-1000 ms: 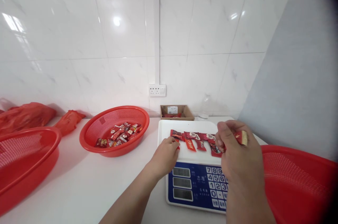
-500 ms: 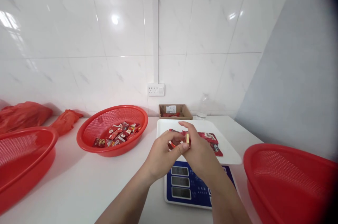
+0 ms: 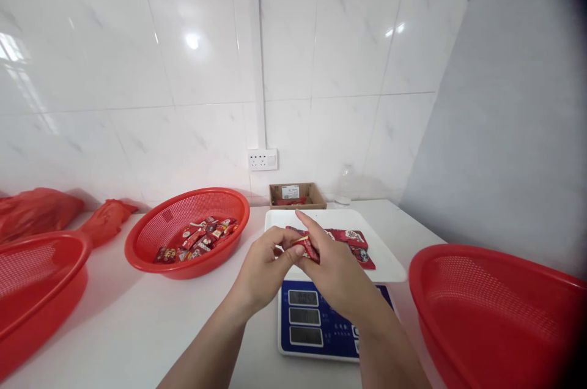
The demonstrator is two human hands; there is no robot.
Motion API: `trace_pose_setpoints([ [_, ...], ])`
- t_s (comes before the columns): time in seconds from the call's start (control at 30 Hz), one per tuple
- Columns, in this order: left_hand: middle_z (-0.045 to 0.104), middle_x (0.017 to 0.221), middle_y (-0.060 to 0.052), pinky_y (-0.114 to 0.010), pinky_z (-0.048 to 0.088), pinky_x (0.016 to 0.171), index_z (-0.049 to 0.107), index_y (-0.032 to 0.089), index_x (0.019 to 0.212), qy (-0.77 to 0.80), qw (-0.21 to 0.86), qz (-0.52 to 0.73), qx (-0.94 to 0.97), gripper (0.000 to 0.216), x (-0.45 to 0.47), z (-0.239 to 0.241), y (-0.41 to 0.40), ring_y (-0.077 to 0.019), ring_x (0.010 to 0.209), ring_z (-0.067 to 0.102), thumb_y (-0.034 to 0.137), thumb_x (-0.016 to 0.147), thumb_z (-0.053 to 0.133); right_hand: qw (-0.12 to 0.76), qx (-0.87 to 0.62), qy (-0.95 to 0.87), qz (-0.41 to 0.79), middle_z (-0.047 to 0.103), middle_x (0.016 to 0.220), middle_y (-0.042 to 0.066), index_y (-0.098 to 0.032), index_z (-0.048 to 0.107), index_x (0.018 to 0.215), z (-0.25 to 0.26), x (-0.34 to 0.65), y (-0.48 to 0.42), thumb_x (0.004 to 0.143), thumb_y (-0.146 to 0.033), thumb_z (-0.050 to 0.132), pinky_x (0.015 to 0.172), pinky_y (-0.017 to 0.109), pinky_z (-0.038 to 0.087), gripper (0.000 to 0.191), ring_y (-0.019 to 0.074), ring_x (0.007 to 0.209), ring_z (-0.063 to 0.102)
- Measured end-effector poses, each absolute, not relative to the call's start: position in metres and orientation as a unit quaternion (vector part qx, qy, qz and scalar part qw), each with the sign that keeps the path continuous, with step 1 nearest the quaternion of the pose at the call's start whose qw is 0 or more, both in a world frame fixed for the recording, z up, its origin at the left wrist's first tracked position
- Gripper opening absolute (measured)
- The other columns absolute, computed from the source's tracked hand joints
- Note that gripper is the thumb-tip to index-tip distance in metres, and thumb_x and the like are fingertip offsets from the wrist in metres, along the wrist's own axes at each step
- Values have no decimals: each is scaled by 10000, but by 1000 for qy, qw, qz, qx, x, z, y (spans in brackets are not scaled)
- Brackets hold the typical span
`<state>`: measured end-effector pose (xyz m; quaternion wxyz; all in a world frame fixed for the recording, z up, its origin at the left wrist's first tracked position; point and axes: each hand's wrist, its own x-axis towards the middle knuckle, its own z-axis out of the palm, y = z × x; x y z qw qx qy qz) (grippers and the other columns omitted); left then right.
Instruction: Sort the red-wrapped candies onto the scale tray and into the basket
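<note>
Over the near edge of a scale's white pan, a small red packet is held between both hands. My left hand pinches its upper left edge with thumb and fingers. My right hand wraps round its other side, index finger stretched upward. Flat red packets with white print lie on the pan behind my fingers, partly hidden. Below my hands is the scale's blue panel with three grey displays.
To the left, a red basket contains several small red packets. Other red baskets stand at far left and right. Red plastic bags, a cardboard box and a clear container sit along the tiled wall.
The small packet has turned in my fingers: its pale edge faced me before, and now its red printed face shows. The whole view has shifted slightly.
</note>
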<state>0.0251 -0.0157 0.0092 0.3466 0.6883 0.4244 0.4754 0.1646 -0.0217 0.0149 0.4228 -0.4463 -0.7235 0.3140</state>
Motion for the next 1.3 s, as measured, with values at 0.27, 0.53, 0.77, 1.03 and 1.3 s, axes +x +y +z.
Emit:
trace_pose_setpoints([
  [0.27,612,783,-14,-281,487,708,477,168,763,331,535,529,569,248,36,20,26,-118,721,593,372,754,618,529,-481,-586,382,641,637,-33,-193,456,1309,24,186,-13,747,-304,596,618,301,506,590,145,618,613],
  [0.53,622,837,-39,-295,490,729,571,125,823,495,442,392,638,151,55,14,116,-111,740,593,274,810,587,844,-327,-315,286,600,540,-33,-192,664,864,39,208,-25,668,-234,708,397,208,355,205,88,449,494],
  [0.77,554,1154,-83,-406,492,812,535,163,1137,589,316,223,709,320,78,-15,162,-204,971,568,325,862,513,887,-244,-274,279,512,503,-41,-209,674,787,45,211,-41,679,-110,649,420,198,336,148,87,496,459],
  [1.03,550,1162,-86,-403,489,818,533,173,1140,597,209,156,759,315,85,-29,185,-200,980,565,320,862,514,867,-244,-298,315,507,514,-37,-224,671,784,43,210,-41,699,-174,668,426,210,348,98,92,491,452],
  [1.3,558,1149,-80,-402,491,813,543,165,1125,532,182,115,819,310,75,-23,180,-204,969,568,327,863,511,867,-239,-308,311,498,536,-35,-230,670,803,41,212,-42,719,-144,639,431,209,351,124,94,508,455],
])
